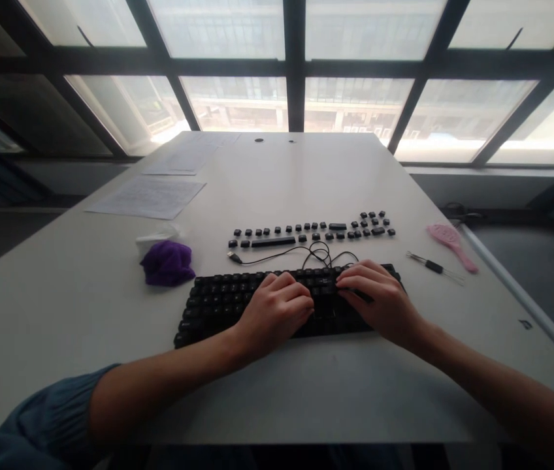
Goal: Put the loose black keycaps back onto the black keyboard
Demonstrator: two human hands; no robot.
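Observation:
A black keyboard [223, 301] lies near the front of the white table. Its left part carries keycaps, while part of the right side looks bare and dark. My left hand [279, 307] rests over the middle of the keyboard, fingers curled in and closed; whatever is under the fingertips is hidden. Just right of it, my right hand [379, 300] reaches onto the keys with fingertips close together. Anything held between those tips is too small to make out. Behind the keyboard, loose black keycaps [307, 226] sit in rows, including a long space bar keycap [274, 242].
A coiled USB cable [277, 253] runs behind the keyboard. On the left are a bunched purple cloth [167, 263] and paper sheets [147, 197]. A wire keycap puller [434, 267] and a pink hairbrush [453, 245] lie right, near the table edge. Windows stand beyond.

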